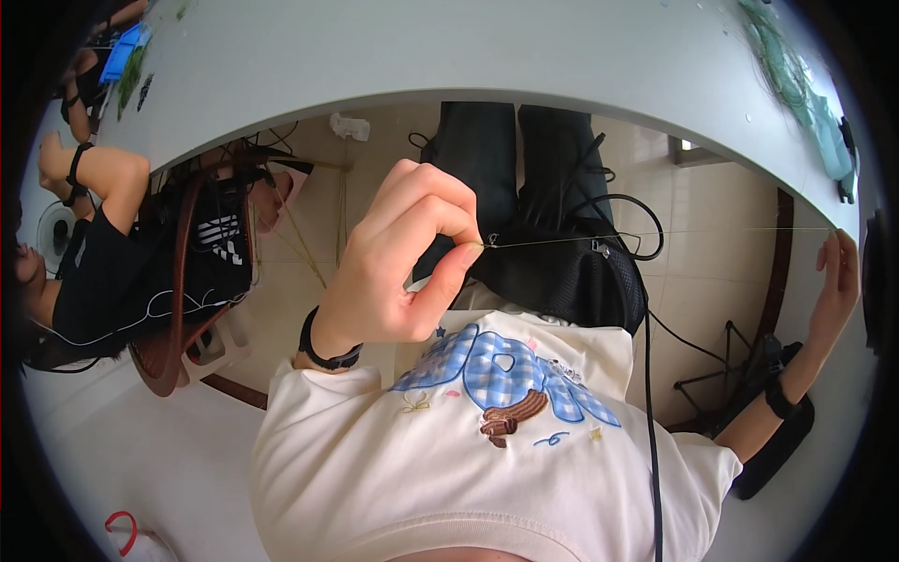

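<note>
A thin, pale yellowish thread (552, 241) is stretched nearly level across the front of my body. One part of it is pinched between the thumb and forefinger of my left hand (403, 248), which is raised above my lap. Far out to the right, just by the table's edge, my right hand (838, 276) has its fingertips closed at the other stretch of thread. A small knot or tangle shows at my left fingertips; its detail is too fine to tell. Both wrists wear black bands.
A grey-white table (449, 56) curves along the far side. Green strands and a teal plastic wrap (815, 122) lie on its right. A black bag (562, 276) rests on my lap, and a black cable (649, 403) hangs down. Another person (140, 253) sits at the left.
</note>
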A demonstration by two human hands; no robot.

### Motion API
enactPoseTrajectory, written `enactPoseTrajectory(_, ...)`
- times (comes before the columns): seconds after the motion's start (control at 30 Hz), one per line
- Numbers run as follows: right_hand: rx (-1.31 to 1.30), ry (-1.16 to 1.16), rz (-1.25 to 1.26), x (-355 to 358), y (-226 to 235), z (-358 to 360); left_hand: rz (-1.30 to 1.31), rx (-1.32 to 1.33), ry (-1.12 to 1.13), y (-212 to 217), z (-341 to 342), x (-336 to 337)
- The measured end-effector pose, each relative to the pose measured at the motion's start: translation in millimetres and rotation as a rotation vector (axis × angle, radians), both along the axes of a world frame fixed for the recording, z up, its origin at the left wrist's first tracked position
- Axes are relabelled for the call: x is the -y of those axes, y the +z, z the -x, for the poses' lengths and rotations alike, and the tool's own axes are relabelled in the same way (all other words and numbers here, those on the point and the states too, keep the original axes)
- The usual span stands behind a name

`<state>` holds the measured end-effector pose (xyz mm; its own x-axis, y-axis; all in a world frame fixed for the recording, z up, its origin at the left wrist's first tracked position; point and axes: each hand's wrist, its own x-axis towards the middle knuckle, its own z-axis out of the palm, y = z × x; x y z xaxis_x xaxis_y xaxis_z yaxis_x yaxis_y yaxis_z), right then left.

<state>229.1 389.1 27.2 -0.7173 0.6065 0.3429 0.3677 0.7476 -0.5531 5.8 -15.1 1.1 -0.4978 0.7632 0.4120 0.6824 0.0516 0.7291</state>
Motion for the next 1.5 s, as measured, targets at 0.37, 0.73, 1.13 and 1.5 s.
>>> enactPoseTrajectory(0.37, -0.027, -0.098, 0.119, 51, 19, 36, 0.097, -0.083, 0.05, 5, 17, -27)
enactPoseTrajectory(0.73, 0.142, 0.929, 0.423, 152, 55, 102, -0.189, -0.077, -0.018, 34, -4, -76)
enactPoseTrajectory(1.13, 0.151, 0.899, 1.033, 155, 55, 134, -0.271, 0.08, 0.033, 27, 14, -70)
enactPoseTrajectory(1.5, -0.074, 0.278, 0.38, -12, 153, 164, -0.165, 0.098, 0.248, 9, 43, -74)
